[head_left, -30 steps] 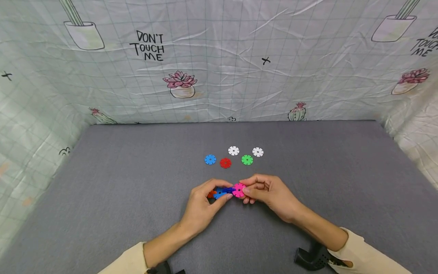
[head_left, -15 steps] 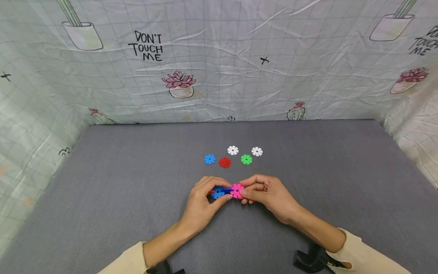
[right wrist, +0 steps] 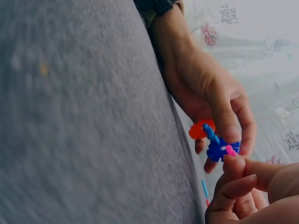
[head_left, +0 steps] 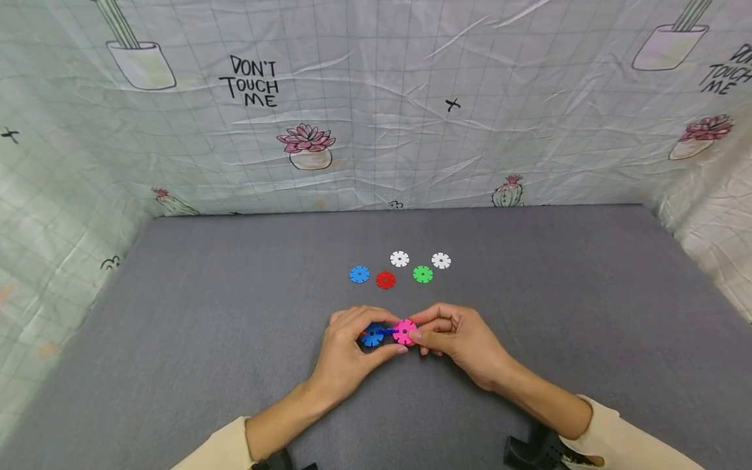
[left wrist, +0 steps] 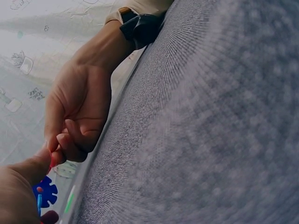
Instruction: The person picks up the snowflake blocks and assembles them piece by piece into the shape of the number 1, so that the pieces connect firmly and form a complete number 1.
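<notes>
Several notched interlocking discs form a short chain between the two hands. At its right end is a pink disc, pinched between thumb and forefinger of the right hand. A dark blue disc joins it to a light blue disc, with an orange disc at the far end. The left hand curves around the chain. Its thumb and forefinger tips lie near the pink disc's edge in the head view, and its thumb meets the dark blue disc in the right wrist view.
Beyond the hands, loose discs lie flat on the grey table: blue, red, green and two white, one on the left, one on the right. A printed cloth hangs behind and at both sides.
The chain has shifted slightly left and toward the person. The left thumb and forefinger tips have spread apart and moved from the dark blue disc toward the pink one. The loose discs stay put.
</notes>
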The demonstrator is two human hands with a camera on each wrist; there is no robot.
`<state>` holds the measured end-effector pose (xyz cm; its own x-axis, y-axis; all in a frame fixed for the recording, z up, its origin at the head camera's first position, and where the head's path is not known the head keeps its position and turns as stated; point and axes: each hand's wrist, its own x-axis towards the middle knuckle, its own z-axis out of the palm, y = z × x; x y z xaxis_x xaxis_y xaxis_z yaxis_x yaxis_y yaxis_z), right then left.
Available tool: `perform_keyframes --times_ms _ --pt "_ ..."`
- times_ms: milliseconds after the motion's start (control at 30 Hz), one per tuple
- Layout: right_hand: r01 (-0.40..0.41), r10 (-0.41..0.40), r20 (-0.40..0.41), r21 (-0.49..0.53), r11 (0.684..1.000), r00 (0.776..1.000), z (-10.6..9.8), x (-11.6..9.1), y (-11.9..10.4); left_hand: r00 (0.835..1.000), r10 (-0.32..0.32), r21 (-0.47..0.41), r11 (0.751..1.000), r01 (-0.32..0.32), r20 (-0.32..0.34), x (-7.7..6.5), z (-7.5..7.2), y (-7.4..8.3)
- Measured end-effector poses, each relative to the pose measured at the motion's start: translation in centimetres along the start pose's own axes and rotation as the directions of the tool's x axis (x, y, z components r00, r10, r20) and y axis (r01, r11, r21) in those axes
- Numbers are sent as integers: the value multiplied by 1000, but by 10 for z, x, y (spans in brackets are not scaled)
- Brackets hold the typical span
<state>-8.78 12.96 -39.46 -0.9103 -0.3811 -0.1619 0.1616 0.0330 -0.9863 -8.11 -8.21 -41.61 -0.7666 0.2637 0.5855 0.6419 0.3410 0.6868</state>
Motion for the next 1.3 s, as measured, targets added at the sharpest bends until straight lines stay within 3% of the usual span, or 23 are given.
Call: perform_keyframes --times_ms 333,567,700,933,1300 --pt "13 -14 26 21 1000 1000 5 -3 0 998 57 12 998 -57 1 0 0 -2" --pt "20 -23 56 42 999 998 5 -3 -1 998 62 9 998 -62 -5 0 -1 -2" --pt "26 -25 56 -4 1000 998 2 -1 -5 999 48 -21 999 -48 -8 -1 -1 -2" --pt "54 -62 -50 -153 987 997 -14 6 -15 1000 0 -50 999 0 -3 -1 0 0" --pt "53 -138 -212 -361 931 967 -39 38 -18 1000 8 -103 995 -8 6 -3 3 -1"
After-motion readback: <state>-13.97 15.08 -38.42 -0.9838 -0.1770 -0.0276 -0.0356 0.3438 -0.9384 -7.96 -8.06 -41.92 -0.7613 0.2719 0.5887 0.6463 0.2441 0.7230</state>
